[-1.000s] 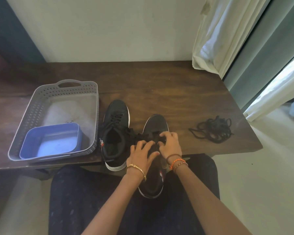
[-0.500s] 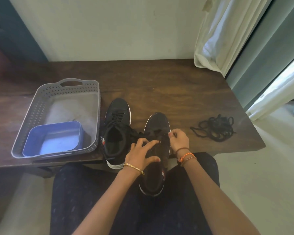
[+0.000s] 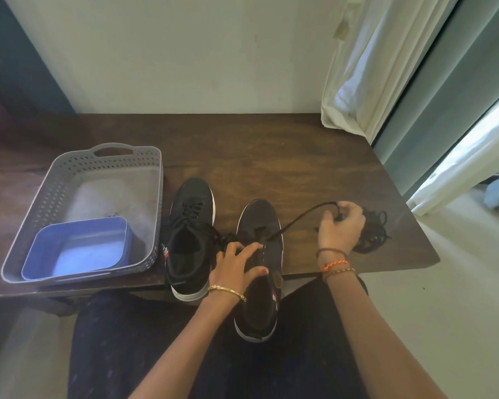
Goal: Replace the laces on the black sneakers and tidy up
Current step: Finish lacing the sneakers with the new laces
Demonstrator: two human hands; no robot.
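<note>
One dark wooden surface (image 3: 271,156) carries everything. At its nine o'clock side sits one grey perforated basket (image 3: 55,197), and one blue tub (image 3: 75,249) stands inside the basket's near corner. Two black sneakers stand side by side at six o'clock, toes pointing to twelve: the left sneaker (image 3: 190,226) is laced, while the right sneaker (image 3: 260,254) overhangs the near edge onto the person's lap. The left hand (image 3: 236,269) rests on the right sneaker's tongue, its grip loose, fingers spread and fairly straight. The right hand (image 3: 340,228), at three o'clock from that sneaker, has its grip pinched closed on one black lace (image 3: 297,218), which runs taut from the sneaker's eyelets. One loose pile of black laces (image 3: 372,234) lies just beyond the right hand, partly hidden by it.
</note>
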